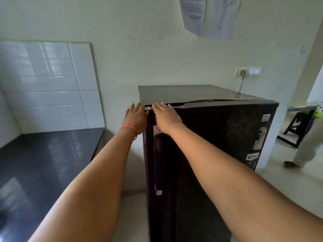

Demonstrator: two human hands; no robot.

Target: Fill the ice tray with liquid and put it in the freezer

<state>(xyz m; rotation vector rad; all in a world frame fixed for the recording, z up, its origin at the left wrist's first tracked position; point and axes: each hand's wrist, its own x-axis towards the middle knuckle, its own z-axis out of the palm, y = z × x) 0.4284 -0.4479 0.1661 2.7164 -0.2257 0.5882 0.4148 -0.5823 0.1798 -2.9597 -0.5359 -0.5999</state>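
A dark fridge (209, 145) stands in the middle of the frame. The left grip (137, 117) lies flat against its upper left corner, with straight fingers. The right grip (167, 117) rests on the top of the door, just above the long handle (158, 163). At the lower left is a dark table (43, 163) below white tiles (49, 84).

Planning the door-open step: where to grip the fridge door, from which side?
Grip the vertical bar handle on the fridge door, at its lower half; the right hand covers its top. Come from the front-left, fingers hooked behind the bar: it runs along the door's left edge, so hinges are likely right.
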